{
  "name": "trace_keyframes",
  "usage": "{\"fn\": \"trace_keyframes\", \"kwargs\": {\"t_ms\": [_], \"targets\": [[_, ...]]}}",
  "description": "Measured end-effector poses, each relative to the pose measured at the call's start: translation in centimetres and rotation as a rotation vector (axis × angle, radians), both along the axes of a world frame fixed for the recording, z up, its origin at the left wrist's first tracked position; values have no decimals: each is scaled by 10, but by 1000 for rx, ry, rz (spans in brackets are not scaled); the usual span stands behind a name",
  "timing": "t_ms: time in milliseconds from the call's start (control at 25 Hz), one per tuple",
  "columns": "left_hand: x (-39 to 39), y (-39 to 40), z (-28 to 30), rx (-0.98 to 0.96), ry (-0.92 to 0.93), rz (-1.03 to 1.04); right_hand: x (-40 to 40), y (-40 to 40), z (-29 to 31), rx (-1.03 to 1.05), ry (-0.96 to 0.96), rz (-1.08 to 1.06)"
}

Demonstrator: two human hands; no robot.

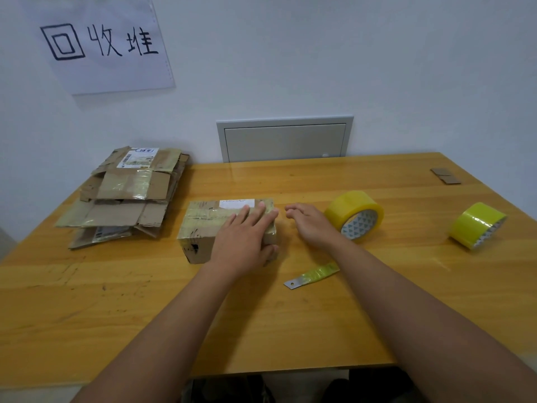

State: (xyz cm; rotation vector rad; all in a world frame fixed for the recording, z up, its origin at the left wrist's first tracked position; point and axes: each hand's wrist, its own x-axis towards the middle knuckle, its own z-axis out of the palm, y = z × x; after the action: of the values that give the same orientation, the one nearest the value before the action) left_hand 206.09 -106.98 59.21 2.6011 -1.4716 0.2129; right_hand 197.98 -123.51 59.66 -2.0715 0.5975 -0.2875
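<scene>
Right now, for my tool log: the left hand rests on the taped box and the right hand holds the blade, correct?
Not quite. The left hand rests on the taped box, but the right hand holds nothing; the blade lies on the table nearer the person, as the head view shows.

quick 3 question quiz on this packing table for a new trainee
1. True or false: the left hand lies on the box.
2. Multiple choice: how many tape rolls are on the table? A one, B two, C three.
3. Short answer: what does the right hand hold?

Key: 1 true. 2 B. 3 nothing; it hangs beside the box with loose fingers.
</scene>
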Motion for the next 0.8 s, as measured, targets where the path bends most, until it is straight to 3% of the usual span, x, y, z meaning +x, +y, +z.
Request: {"fn": "trace_keyframes", "kwargs": {"t_ms": [440, 600, 800], "targets": [[9, 17, 4, 15, 14, -20, -9, -29, -5, -183, 11, 51], [10, 18, 3, 0, 3, 0, -11, -25, -12, -179, 118, 202], [9, 18, 1, -13, -13, 5, -13, -17, -38, -429, 141, 226]]}}
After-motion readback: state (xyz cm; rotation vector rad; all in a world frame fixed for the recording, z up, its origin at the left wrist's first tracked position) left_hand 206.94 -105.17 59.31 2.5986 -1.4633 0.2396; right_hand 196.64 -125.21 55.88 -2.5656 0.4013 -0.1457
